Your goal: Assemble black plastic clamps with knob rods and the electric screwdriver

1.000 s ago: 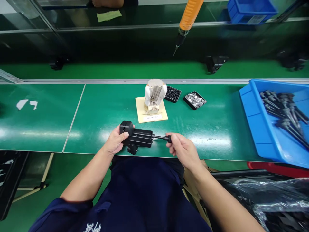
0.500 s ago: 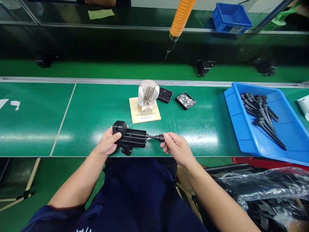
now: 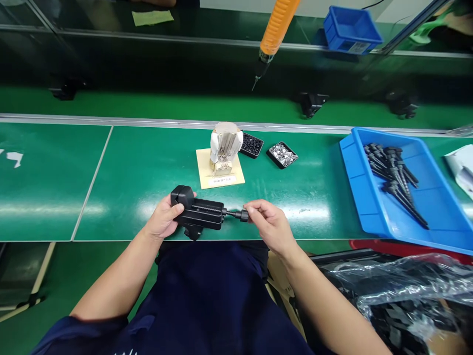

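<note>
A black clamp-like device (image 3: pixel 201 212) with a blocky jaw at its left end is held level over the front of the bench. My left hand (image 3: pixel 164 217) is closed around the jaw end, thumb on top. From the device's right end sticks out a threaded rod with a black knob (image 3: pixel 243 215). The fingertips of my right hand (image 3: pixel 269 222) are closed at the outer end of this knob. Just beyond the device, a pale fixture (image 3: pixel 224 148) stands upright on a yellowish labelled base (image 3: pixel 207 172).
Small black trays of dark screws (image 3: pixel 252 145) and silvery parts (image 3: pixel 283 155) lie behind the fixture. A blue bin (image 3: pixel 439 197) of black threaded rods (image 3: pixel 397 172) stands right. An orange electric screwdriver (image 3: pixel 277 29) hangs overhead. Plastic-wrapped parts (image 3: pixel 406 281) sit low right.
My right fingers have shifted on the knob, so more of it shows. The device's right end has dipped slightly, while my left hand keeps its hold. The whole view has shifted a little.
</note>
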`<state>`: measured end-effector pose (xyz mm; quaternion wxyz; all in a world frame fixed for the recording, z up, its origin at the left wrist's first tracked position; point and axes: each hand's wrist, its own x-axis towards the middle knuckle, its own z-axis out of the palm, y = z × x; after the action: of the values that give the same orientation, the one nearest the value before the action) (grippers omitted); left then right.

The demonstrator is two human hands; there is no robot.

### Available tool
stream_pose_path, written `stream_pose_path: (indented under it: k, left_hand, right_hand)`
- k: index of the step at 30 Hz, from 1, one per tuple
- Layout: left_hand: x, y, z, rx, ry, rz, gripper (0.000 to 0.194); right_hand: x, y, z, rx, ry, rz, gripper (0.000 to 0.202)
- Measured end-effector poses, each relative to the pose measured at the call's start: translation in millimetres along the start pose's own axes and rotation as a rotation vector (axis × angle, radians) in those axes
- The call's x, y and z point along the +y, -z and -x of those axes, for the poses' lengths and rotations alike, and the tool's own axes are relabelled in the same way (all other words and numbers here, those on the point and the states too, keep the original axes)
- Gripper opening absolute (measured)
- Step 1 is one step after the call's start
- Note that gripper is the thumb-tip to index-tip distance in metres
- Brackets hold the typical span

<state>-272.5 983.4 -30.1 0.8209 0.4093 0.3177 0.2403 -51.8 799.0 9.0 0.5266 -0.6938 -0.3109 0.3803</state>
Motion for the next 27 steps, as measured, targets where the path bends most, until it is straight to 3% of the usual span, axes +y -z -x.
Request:
stream_pose_path:
  k: [2, 5, 7, 13, 16, 18, 22, 25, 27]
  left_hand:
    - [0.5, 1.4, -0.1, 0.008, -0.005, -0.009, 0.060]
    - [2.3, 3.4, -1.2, 0.033, -0.024, -0.033, 0.063]
    - [4.2, 3.4, -1.9, 0.044, -0.037, -0.051, 0.064]
    - [8.0, -1.6, -2.1, 0.060, -0.079, -0.069, 0.059]
    - [6.1, -1.3, -2.9, 0.038, -0.053, -0.054, 0.061]
    - [3.9, 0.1, -3.4, 0.033, -0.060, -0.049, 0.061]
    - [1.6, 0.9, -2.9, 0.015, -0.055, -0.038, 0.060]
    - [2.8, -1.6, -2.1, 0.008, -0.047, -0.022, 0.060]
    - [3.9, -3.4, -2.2, -0.003, -0.048, -0.033, 0.060]
  right_hand:
    - [0.3, 1.1, -0.8, 0.022, 0.023, -0.067, 0.051]
    - [0.4, 1.2, -0.8, -0.076, -0.141, -0.071, 0.054]
    - [0.6, -0.2, -0.7, -0.104, -0.156, -0.075, 0.051]
    - [2.7, -4.9, -3.5, -0.088, -0.246, -0.202, 0.061]
    - [2.5, -3.3, -5.6, -0.043, -0.088, -0.171, 0.051]
    - [1.7, -1.3, -6.2, -0.035, -0.014, -0.153, 0.056]
    - [1.4, -0.6, -5.4, -0.092, -0.132, -0.045, 0.051]
    - [1.8, -2.4, -5.2, -0.072, -0.036, -0.067, 0.056]
    - [2.0, -3.4, -5.7, -0.068, -0.072, -0.078, 0.057]
